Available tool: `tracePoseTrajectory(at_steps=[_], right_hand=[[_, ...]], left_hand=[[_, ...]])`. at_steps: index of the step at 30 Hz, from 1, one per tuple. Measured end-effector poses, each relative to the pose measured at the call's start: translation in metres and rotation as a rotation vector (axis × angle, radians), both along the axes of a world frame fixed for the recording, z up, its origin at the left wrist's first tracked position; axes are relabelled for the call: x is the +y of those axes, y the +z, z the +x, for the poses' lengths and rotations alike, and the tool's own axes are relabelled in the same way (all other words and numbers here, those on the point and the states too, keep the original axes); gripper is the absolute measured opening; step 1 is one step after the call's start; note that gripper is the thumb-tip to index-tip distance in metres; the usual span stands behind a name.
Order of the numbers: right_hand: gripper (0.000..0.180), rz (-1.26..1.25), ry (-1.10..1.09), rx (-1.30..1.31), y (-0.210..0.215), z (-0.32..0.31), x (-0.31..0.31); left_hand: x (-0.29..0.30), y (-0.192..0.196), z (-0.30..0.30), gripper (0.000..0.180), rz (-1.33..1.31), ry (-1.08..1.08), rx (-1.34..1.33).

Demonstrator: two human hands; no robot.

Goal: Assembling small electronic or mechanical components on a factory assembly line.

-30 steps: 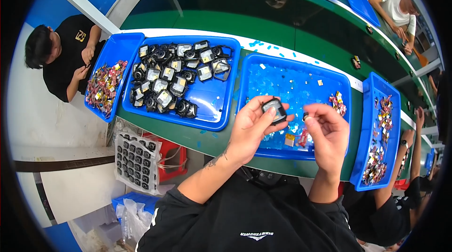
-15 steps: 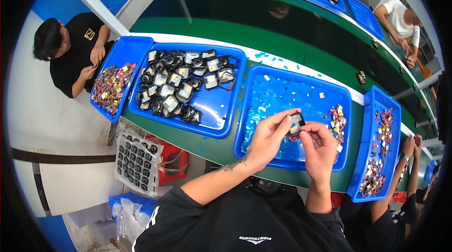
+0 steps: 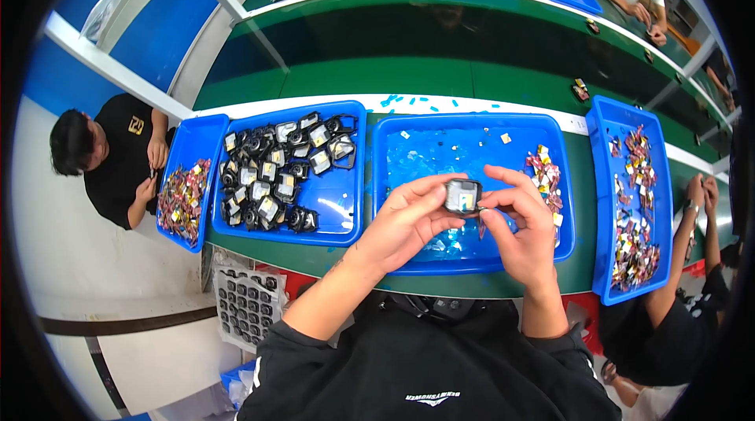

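Note:
My left hand (image 3: 405, 224) grips a small black plastic housing (image 3: 462, 196) with a clear, pale window facing up, thumb and fingers at its left side. My right hand (image 3: 525, 238) is at the housing's lower right corner, thumb and fingertips pinched together. A tiny pinkish piece shows below these fingertips, too small to name. Both hands are above the near half of a blue tray (image 3: 464, 267). In this tray lie a pile of small red, yellow and white wired parts (image 3: 544, 177) at the right, and scattered bluish film pieces (image 3: 409, 160).
Left stands a blue tray (image 3: 338, 185) of similar black housings (image 3: 267, 208). Beyond it, another blue bin (image 3: 197, 134) holds wired parts; so does a bin (image 3: 602, 224) at the right. Co-workers sit left, right and across the green bench (image 3: 314, 94). A tray of black parts (image 3: 250, 303) is below.
My view has shifted, so the trays appear moved. The housing has turned so its clear window faces up. My right fingers have shifted to its lower right corner.

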State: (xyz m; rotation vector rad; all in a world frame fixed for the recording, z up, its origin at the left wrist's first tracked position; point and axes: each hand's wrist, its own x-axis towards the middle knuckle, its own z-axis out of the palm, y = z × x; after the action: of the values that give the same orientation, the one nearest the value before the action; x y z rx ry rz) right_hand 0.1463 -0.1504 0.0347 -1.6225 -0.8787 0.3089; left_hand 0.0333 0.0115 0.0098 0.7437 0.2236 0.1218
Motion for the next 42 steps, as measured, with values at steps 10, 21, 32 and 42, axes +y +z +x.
tracePoseTrajectory(at_steps=[10, 21, 32, 42], right_hand=[[0.011, 0.345, -0.046, 0.387, -0.014, 0.012, -0.037], [0.010, 0.374, -0.033, 0.353, -0.013, 0.011, -0.065], [0.014, 0.220, 0.175, 0.657, -0.010, -0.013, -0.018], [0.011, 0.005, 0.000, 0.156, -0.010, -0.025, -0.012]], left_hand=[[0.005, 0.010, 0.000, 0.049, -0.103, -0.023, -0.206], [0.044, 0.062, 0.007, 0.060, 1.941, 0.000, -0.213], [-0.059, -0.001, -0.009, 0.048, 0.310, 0.319, -0.108], [-0.065, 0.022, -0.016, 0.036, 0.650, 0.277, 0.186]])
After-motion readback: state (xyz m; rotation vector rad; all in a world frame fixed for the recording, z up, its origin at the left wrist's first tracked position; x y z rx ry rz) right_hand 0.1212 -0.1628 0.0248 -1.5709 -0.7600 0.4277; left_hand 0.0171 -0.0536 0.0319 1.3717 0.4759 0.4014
